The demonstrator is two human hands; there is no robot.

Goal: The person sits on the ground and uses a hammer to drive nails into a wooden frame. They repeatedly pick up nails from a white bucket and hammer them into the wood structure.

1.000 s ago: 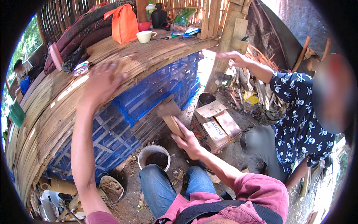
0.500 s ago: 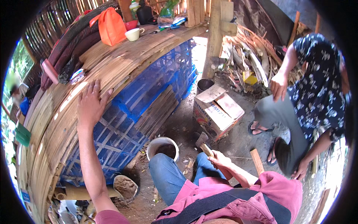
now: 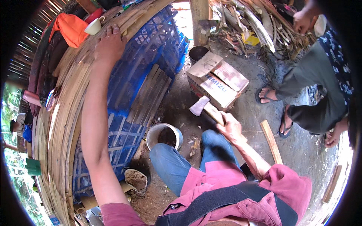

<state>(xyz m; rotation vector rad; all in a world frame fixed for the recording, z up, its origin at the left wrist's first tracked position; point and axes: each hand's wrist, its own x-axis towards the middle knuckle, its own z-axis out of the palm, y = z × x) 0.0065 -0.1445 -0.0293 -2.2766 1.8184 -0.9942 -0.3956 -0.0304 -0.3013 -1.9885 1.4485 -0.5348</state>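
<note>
Bench (image 3: pixel 68 105) and axe (image 3: pixel 212 112) seemingly occupy separate hands (image 3: pixel 109 46) (image 3: pixel 230 129).

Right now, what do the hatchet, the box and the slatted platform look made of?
Hatchet in right hand: head likely dull steel, from its grey blade; handle matte, probably wood, pale tan. Box: matte cardboard, folded brown flaps. Slatted platform: rough split bamboo or wood, judging by long tan strips.

A cardboard box (image 3: pixel 222 84) stands near a pale bucket (image 3: pixel 178 136).
</note>
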